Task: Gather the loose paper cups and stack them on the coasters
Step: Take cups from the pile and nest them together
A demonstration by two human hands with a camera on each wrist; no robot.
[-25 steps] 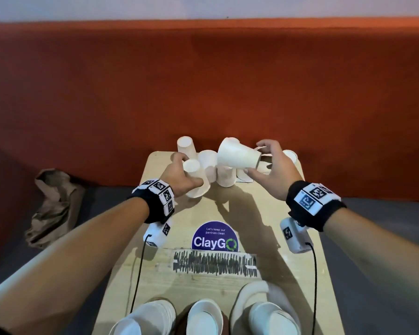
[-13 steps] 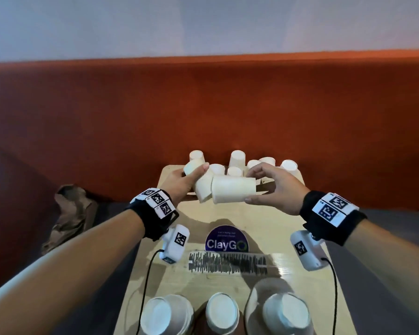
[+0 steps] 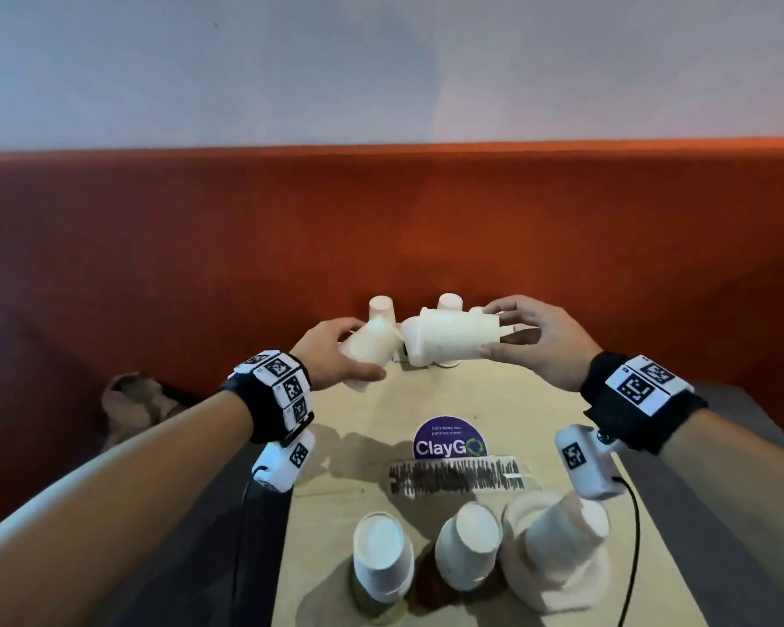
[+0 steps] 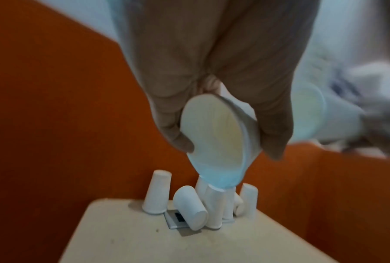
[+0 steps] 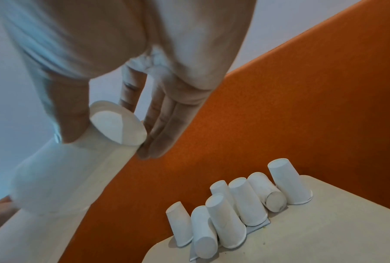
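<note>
Your left hand [image 3: 336,350] grips one cup [image 3: 370,350]; your right hand [image 3: 535,341] pinches a sideways cup stack [image 3: 449,339], both above the desk [image 3: 363,445]. Loose cups [image 5: 239,204] crowd its far edge against the orange backrest [image 3: 245,246].

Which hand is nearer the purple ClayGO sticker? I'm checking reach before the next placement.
Roughly equal. Left hand is beyond it to the left, right hand beyond it to the right; both are lifted over the table's far end, holding cups.

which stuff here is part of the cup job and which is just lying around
Job: cup in left hand, cup in right hand, loose cups at the table's far end, stacks at the near end.
Lying about: ClayGo sticker, brown bag.
</note>
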